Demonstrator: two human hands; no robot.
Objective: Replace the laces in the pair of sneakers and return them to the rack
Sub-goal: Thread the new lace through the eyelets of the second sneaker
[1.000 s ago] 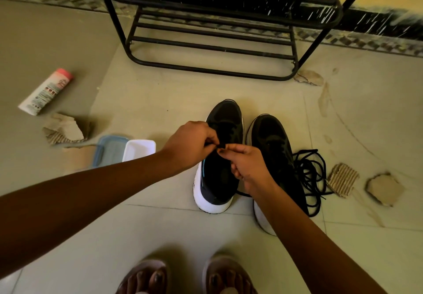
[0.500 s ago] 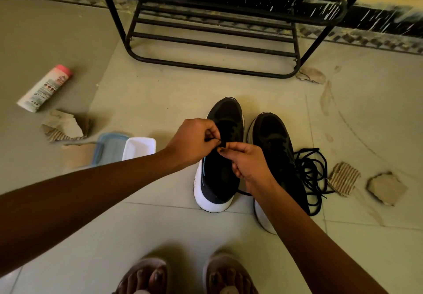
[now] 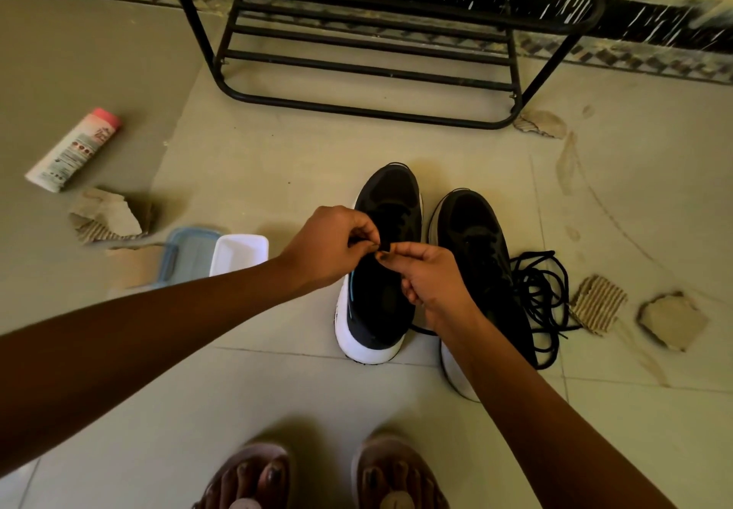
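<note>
Pale floor tiles point(image 3: 277, 389) fill the view, with the person's sandalled feet point(image 3: 254, 473) nearest, at the bottom edge. Beyond them both forearms reach forward and meet over the sneaker on the left point(image 3: 390, 207), which stands heel toward the person and toe toward the far wall, its long axis running straight away. The left hand point(image 3: 325, 246) and the right hand point(image 3: 432, 278) are each curled, thumb and forefinger pinching a short dark lace end point(image 3: 384, 246) between them, above the tongue area. The fingers hide the eyelets, so which hole is being worked cannot be told. The fingertips meet at the shoe's midline, and neither hand is plainly nearer. By the look of it the lace is being threaded, and the next pull should run across the shoe, out to one side. Just beside it the sneaker on the right point(image 3: 472, 231) stands parallel, partly under the right forearm, with a loose coil of black laces point(image 3: 539, 294) lying against its outer side. Farthest off, the black metal rack point(image 3: 357, 107) stands by the wall, well apart from the toes and directly ahead along both shoes' axes.
</note>
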